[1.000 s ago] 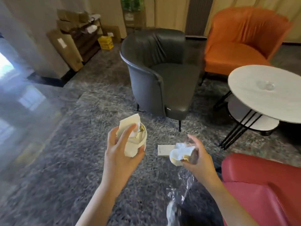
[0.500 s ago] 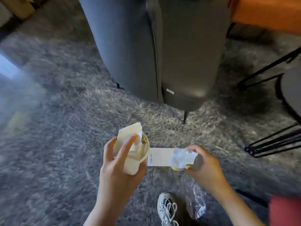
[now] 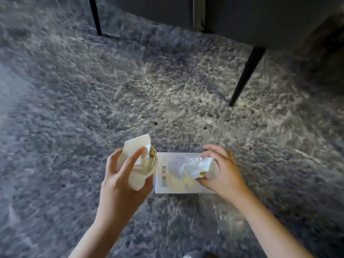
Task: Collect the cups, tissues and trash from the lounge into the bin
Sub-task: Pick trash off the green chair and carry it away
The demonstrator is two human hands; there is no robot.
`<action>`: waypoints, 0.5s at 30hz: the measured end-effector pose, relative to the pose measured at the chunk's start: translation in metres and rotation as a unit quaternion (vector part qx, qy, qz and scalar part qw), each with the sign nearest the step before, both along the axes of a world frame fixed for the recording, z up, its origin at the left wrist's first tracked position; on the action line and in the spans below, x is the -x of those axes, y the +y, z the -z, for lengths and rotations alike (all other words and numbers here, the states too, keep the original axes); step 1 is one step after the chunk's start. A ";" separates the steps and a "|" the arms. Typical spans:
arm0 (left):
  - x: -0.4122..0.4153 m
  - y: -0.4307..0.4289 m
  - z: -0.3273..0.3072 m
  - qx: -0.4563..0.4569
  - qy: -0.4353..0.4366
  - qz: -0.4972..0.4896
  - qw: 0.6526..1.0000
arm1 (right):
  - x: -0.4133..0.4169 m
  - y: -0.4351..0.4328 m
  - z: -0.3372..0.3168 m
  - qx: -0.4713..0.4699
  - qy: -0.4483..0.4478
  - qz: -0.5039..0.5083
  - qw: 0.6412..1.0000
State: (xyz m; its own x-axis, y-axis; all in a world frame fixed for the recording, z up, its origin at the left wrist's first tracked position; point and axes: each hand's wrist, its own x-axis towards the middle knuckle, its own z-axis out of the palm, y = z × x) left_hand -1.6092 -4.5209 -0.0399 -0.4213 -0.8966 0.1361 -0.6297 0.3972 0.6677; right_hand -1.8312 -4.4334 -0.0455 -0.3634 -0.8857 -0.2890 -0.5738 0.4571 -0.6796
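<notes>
You look down on a mottled grey carpet [image 3: 83, 94]. Along the top edge sits a dark armchair [image 3: 260, 17], its slim black legs [image 3: 245, 77] resting on the carpet.

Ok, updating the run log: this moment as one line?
left hand: grips cream paper cup holding folded cream paper | right hand: grips crumpled white tissue over flat white box on grey carpet

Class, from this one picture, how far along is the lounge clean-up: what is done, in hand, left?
Done: nothing shows as binned; no bin is in view. In hand: the left hand grips a tissue-stuffed cup, the right hand holds a crumpled tissue. Left: the white box on the carpet needs picking up, then everything goes to the bin.
</notes>
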 end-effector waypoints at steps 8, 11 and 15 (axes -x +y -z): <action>-0.009 0.009 0.023 0.001 0.008 -0.026 1.000 | 0.007 -0.005 0.020 0.004 -0.091 0.009 0.996; -0.017 0.022 0.024 0.003 -0.009 -0.025 1.000 | 0.008 -0.009 0.022 0.011 -0.107 0.035 0.994; -0.030 0.052 0.030 -0.001 -0.014 -0.002 1.000 | 0.012 -0.018 0.023 0.009 -0.116 0.042 0.992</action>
State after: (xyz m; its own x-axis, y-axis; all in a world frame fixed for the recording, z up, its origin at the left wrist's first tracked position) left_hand -1.5793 -4.4692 -0.0695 -0.4205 -0.8989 0.1229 -0.6500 0.3930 0.6505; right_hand -1.8430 -4.4515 -0.0682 -0.3628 -0.8608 -0.3569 -0.3615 0.4830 -0.7975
